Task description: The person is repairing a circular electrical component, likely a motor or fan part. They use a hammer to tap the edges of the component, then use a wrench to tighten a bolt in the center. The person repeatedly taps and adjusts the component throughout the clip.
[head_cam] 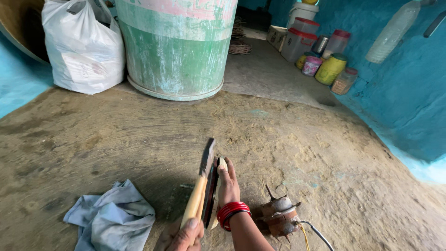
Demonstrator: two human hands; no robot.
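Gripping a paintbrush point(200, 188) by its wooden handle, the left hand point(183, 236) aims its bristles up and away. The right hand point(227, 186) clasps an upright disc point(212, 191) on edge.

Green-and-pink striped drum point(176, 46), white sack point(83, 46), pale blue cloth point(111, 218), red bangles point(232, 211).

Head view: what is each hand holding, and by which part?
The left hand grips a paintbrush by the lower end of its wooden handle. The right hand steadies a thin upright dark panel along its edge.

Packed earth floor point(116, 135), turquoise walls point(409, 102), big green drum point(176, 51)
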